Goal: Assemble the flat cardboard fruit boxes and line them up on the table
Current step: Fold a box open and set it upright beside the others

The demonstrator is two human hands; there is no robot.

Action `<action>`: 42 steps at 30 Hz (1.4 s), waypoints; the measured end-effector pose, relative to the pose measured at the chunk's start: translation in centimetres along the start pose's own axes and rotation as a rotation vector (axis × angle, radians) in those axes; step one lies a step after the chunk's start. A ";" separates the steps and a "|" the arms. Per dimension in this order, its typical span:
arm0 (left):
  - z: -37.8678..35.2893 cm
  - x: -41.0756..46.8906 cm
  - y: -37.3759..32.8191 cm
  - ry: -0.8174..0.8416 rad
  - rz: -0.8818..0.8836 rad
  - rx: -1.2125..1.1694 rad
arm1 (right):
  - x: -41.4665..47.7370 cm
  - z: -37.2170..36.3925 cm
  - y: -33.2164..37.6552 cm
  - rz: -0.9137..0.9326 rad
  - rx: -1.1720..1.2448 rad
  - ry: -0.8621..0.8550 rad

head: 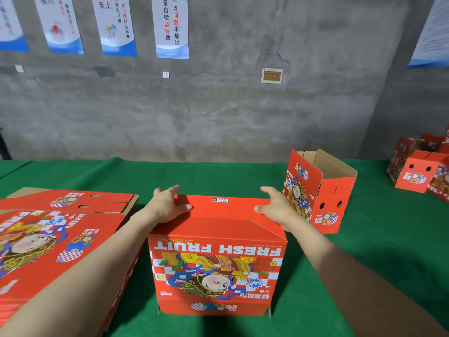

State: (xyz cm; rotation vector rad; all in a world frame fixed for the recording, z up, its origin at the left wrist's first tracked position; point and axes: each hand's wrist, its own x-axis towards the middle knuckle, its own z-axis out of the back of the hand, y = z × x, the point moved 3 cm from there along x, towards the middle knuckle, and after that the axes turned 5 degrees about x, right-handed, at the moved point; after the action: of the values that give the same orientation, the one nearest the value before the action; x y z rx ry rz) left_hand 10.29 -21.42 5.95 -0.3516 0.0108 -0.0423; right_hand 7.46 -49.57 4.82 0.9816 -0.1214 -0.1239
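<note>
Red fruit box (217,263) stands upside down (print reads inverted) on the green table (369,268), centre and near the front edge; its upper flaps are folded flat and closed; left hand (167,206) rests on the top's far-left corner, fingers spread, thumb laid on the flap; right hand (277,210) rests on the far-right corner, fingers loose and extended, thumb pressing the top; the hands are well apart, one at each end, neither curled round anything. Stack of flat boxes (60,239) lies just left of the box, under the left forearm; an assembled open box (318,193) stands upright just beyond the right hand; more boxes (422,173) sit far right; posters (172,25) hang on the grey wall.
</note>
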 end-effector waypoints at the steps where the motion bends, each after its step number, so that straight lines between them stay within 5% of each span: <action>1: 0.1 -0.1 0.4 -0.018 0.038 -0.020 | -0.1 0.2 -0.8 -0.101 0.131 -0.013; 5: -0.8 -0.2 1.9 0.063 0.129 -0.154 | -1.6 -0.5 -4.5 -0.494 0.479 0.116; 9: -1.0 -0.2 2.3 0.019 0.141 -0.183 | -2.3 -1.1 -6.7 -0.576 0.706 0.201; 15: 0.0 -0.7 4.0 -0.195 0.129 -0.256 | -2.8 -1.3 -5.6 -0.356 0.768 0.369; 18: 0.6 -0.7 4.1 -0.321 0.142 -0.502 | -2.2 -0.1 -3.1 -0.164 0.846 0.331; 22: -0.2 -0.8 4.4 -0.150 0.245 -0.921 | -1.8 1.2 -0.6 0.077 0.745 0.276; 29: -4.6 -1.1 4.0 0.091 0.457 -1.280 | -3.6 0.9 1.0 0.178 0.430 0.331; 38: -9.8 -1.2 -1.0 0.177 0.408 -1.742 | -6.5 -3.1 -0.5 0.421 -0.085 0.164; 42: -11.5 -1.8 -2.6 0.314 0.404 -1.635 | -6.4 -4.8 -1.5 0.476 -0.254 0.116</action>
State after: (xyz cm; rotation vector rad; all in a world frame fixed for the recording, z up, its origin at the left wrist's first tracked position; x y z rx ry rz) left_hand 8.20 -27.70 -3.91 -1.9660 0.4462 0.3389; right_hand 1.78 -45.47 0.64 0.6833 -0.2239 0.3473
